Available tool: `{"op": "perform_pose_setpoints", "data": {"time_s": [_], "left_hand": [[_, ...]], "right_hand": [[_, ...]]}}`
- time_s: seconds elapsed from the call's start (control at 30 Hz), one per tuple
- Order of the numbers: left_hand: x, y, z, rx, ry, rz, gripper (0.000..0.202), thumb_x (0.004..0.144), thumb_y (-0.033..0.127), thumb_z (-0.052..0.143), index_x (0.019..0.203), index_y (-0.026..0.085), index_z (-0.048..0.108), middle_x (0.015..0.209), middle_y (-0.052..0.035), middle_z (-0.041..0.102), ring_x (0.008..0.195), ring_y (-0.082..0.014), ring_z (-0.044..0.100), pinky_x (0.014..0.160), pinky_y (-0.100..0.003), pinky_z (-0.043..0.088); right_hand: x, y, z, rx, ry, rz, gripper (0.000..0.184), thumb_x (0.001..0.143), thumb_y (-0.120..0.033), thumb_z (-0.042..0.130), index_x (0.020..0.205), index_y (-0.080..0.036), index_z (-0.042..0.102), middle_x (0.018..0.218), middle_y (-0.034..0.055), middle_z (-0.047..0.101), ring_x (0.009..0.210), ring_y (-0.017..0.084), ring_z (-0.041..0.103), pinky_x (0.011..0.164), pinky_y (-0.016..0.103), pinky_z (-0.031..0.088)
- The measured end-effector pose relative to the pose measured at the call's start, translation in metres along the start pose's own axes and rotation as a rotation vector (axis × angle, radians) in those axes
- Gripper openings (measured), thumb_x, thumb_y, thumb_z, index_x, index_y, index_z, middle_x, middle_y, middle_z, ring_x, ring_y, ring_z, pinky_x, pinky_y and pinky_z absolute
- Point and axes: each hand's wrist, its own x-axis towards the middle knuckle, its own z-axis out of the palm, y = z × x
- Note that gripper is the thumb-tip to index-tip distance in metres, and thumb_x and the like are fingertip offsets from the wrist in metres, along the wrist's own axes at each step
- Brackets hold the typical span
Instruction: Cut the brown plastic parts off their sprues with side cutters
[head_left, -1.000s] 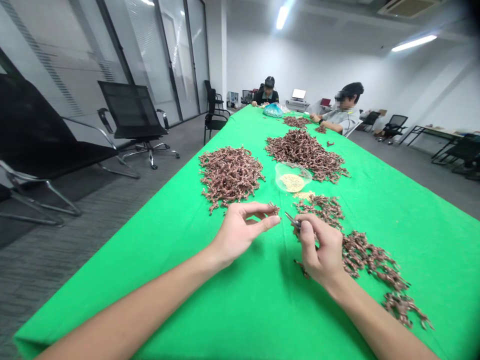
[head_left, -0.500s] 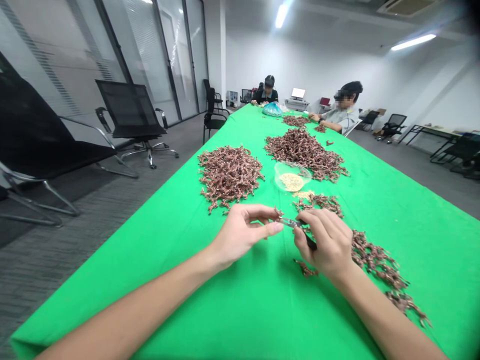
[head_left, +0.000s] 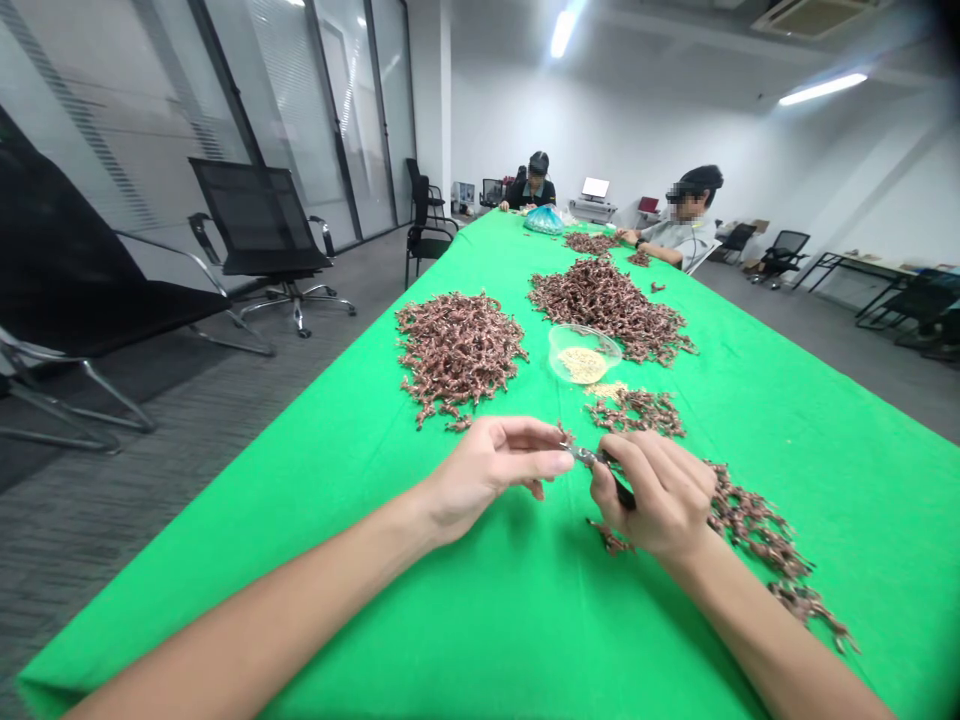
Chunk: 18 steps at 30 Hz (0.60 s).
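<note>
My left hand (head_left: 499, 465) pinches a small brown figure (head_left: 564, 433) between thumb and fingers; most of it is hidden. In my right hand (head_left: 660, 490) is a pair of small pliers (head_left: 583, 455) with black handles, its metal jaws at the figure. One more brown piece (head_left: 609, 537) lies on the green cloth just below the right hand. Ahead of the hands stands a clear plastic bowl (head_left: 553, 362) holding pale bits (head_left: 583, 364), and some more bits (head_left: 606, 391) are spilled beside it.
Brown figures are heaped in a left pile (head_left: 461, 350) and a larger far pile (head_left: 607, 305). Loose ones (head_left: 757, 525) trail along the right. Two people sit farther along the green-covered table (head_left: 360, 560), near a blue bag (head_left: 544, 220). Black chairs (head_left: 259, 220) stand at left.
Both hands have shifted slightly down and to the right, with the pliers staying at the figure. The left fingers have curled slightly. The piles look the same.
</note>
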Motion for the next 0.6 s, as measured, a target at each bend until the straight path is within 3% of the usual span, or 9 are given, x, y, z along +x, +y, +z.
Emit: {"op": "perform_pose_setpoints", "data": {"time_s": [0.1, 0.2, 0.6], "left_hand": [[0.0, 0.001, -0.001, -0.107, -0.059, -0.064, 0.025, 0.079, 0.027, 0.078, 0.098, 0.013, 0.073, 0.088, -0.0058, 0.07, 0.076, -0.0134, 0.064, 0.065, -0.025, 0.051], [0.0, 0.0, -0.001, -0.16, -0.067, -0.082, 0.025, 0.078, 0.023, 0.078, 0.1, 0.012, 0.072, 0.091, -0.007, 0.071, 0.078, -0.0146, 0.067, 0.07, -0.027, 0.052], [0.0, -0.006, 0.001, -0.062, -0.013, 0.063, 0.033, 0.071, 0.017, 0.085, 0.099, 0.011, 0.07, 0.099, -0.0092, 0.072, 0.085, -0.0171, 0.069, 0.077, -0.03, 0.053]], "right_hand": [[-0.001, 0.0, 0.0, 0.01, 0.018, 0.02, 0.01, 0.093, -0.02, 0.058, 0.096, -0.012, 0.061, 0.076, 0.0078, 0.064, 0.063, 0.019, 0.059, 0.059, 0.031, 0.043], [-0.002, -0.002, 0.0, 0.02, 0.016, 0.049, 0.01, 0.093, -0.02, 0.056, 0.096, -0.012, 0.061, 0.076, 0.0077, 0.065, 0.064, 0.019, 0.059, 0.06, 0.031, 0.043], [-0.001, -0.018, 0.01, 0.178, 0.012, 0.237, 0.01, 0.096, -0.018, 0.05, 0.096, -0.016, 0.06, 0.075, 0.0053, 0.062, 0.065, 0.017, 0.059, 0.061, 0.029, 0.043]]}}
